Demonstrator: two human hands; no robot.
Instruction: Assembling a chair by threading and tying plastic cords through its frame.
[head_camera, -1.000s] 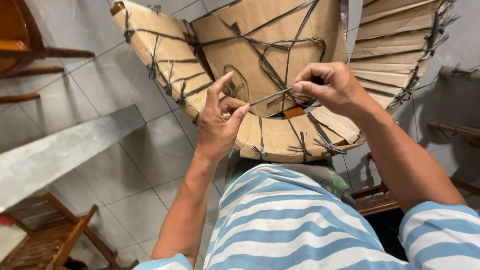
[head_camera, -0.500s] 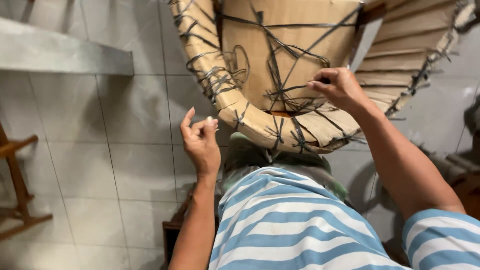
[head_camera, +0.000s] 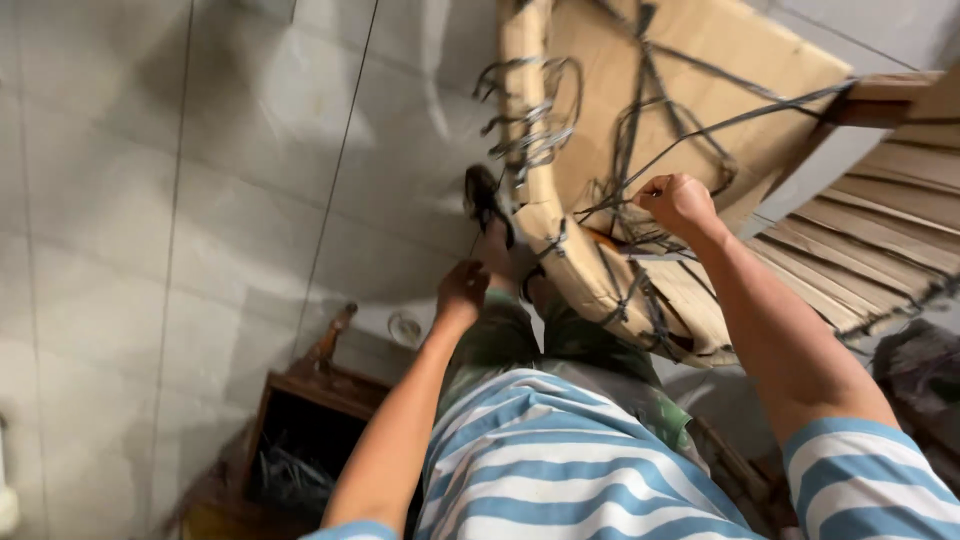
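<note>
At the upper right of the head view, the right hand (head_camera: 680, 203) is fisted on dark strapping (head_camera: 640, 160) lacing a curved tan cardboard bundle (head_camera: 600, 270) running far-left to near-right, while the left hand (head_camera: 462, 290), fingers curled, hangs lower left near the knee.

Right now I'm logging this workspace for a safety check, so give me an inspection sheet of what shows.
Surface: grey tiled floor.
Job's things: woven seat frame with dark strands, propped over the lap.
Clutter: wooden box on the floor, holding dark scraps.
Hands: right hand fisted on a strand; left hand down by the foot, grip unclear.
Cables: nothing seen.
Surroundings: slatted wooden piece at right.
</note>
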